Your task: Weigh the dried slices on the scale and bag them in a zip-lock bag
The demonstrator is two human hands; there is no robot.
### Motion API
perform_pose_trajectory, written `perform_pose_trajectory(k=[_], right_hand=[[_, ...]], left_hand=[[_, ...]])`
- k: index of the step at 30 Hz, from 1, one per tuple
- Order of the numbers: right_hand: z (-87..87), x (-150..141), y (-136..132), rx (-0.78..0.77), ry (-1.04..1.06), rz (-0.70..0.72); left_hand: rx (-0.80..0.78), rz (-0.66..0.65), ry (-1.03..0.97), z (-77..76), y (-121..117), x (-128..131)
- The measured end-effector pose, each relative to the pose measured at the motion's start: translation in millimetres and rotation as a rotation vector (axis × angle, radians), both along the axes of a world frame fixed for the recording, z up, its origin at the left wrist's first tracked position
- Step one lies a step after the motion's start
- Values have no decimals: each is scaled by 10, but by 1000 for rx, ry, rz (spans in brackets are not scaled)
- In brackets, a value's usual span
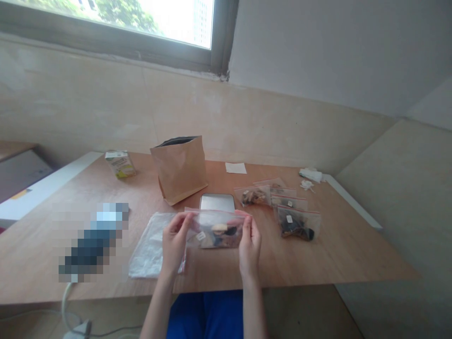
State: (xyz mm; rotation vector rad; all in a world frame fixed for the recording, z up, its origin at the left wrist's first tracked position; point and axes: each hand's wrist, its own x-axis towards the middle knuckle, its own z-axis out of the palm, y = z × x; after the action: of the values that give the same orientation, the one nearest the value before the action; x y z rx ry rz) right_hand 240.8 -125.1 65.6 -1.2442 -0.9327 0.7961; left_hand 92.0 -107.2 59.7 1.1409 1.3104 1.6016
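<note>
Between my two hands is a clear zip bag (pixel 221 238) with a red-edged top, a small white label and pale and dark dried pieces inside. My left hand (pixel 175 235) pinches its upper left corner. At the upper right corner, my right hand (pixel 250 240) pinches the same edge. Just behind the bag lies a flat silver-topped scale (pixel 216 201), partly covered by it. A stack of clear empty bags (pixel 150 249) rests under and beside my left hand. To the right, several filled zip bags (pixel 298 223) with labels lie overlapping on the table.
An open brown paper pouch (pixel 180 169) stands behind the scale on the wooden table (pixel 346 254). A small carton (pixel 120 165) is at the back left, a white paper (pixel 236 168) near the wall. Crumpled white items (pixel 310 175) lie back right. A blurred-out dark object (pixel 93 240) with a cable sits left.
</note>
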Motion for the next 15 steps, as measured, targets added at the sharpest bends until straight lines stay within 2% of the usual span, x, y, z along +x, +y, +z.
perform_pose_trajectory(k=[5, 11, 15], right_hand=[[9, -66, -37, 24, -24, -120], [-29, 9, -45, 33, -17, -64], [-97, 76, -28, 3, 57, -87]], left_hand=[[-23, 28, -80, -42, -47, 39], [-23, 19, -102, -50, -74, 63], [-26, 54, -102, -34, -83, 70]])
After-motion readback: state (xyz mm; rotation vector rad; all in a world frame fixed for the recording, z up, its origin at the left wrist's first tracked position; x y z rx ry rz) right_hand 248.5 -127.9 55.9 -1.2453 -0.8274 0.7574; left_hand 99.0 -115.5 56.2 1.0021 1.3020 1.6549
